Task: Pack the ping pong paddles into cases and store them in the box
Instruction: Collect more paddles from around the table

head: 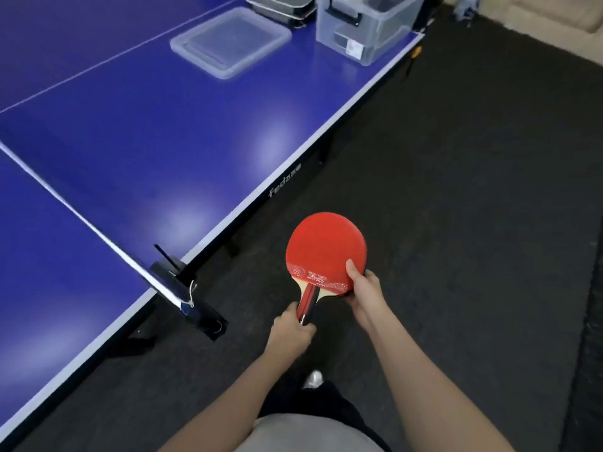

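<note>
I hold a red-faced ping pong paddle [321,249] over the dark floor, beside the blue table. My left hand [293,331] grips the end of its red and black handle. My right hand [363,288] pinches the blade's lower right edge, thumb on the red rubber. At the table's far end stands a clear plastic box [368,37] with dark items inside. Its clear lid [230,42] lies flat on the table to the left. Grey and black paddle cases [280,6] are stacked behind the lid.
The blue table [169,132] fills the left side, its white edge running diagonally. The net [65,203] and its black clamp post [182,288] stick out near my left hand. Dark carpet [473,190] covers the floor on the right.
</note>
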Demonstrator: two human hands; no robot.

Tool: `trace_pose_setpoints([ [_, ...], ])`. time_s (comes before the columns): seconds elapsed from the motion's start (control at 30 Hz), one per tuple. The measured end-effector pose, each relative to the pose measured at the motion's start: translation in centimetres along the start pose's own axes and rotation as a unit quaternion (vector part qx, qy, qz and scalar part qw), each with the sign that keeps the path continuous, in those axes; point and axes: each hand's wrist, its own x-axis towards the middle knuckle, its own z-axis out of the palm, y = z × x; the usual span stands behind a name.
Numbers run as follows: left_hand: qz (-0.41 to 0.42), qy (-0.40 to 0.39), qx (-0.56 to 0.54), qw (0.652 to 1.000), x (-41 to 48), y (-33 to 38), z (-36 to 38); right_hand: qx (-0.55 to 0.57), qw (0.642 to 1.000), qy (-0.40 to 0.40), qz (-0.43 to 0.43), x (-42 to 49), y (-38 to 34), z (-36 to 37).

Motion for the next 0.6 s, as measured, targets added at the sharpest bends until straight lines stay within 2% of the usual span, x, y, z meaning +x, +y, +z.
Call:
trace_pose_setpoints([
  [0.13, -0.030, 0.034, -0.056, 0.997, 3.3, 1.7, -1.0, -0.064, 0.997, -0.041, 0.011, 3.9, -3.1, 3.2],
  [0.4, -0.039, 0.087, -0.157, 0.983, 11.8, 5.3, -5.6, -0.142, 0.986, -0.090, 0.003, 11.8, -9.6, 12.0],
  [0.6, -0.081, 0.151, -0.241, 0.955, 15.1, 6.2, -10.3, -0.216, 0.964, -0.154, -0.004, 14.6, -12.1, 20.4],
])
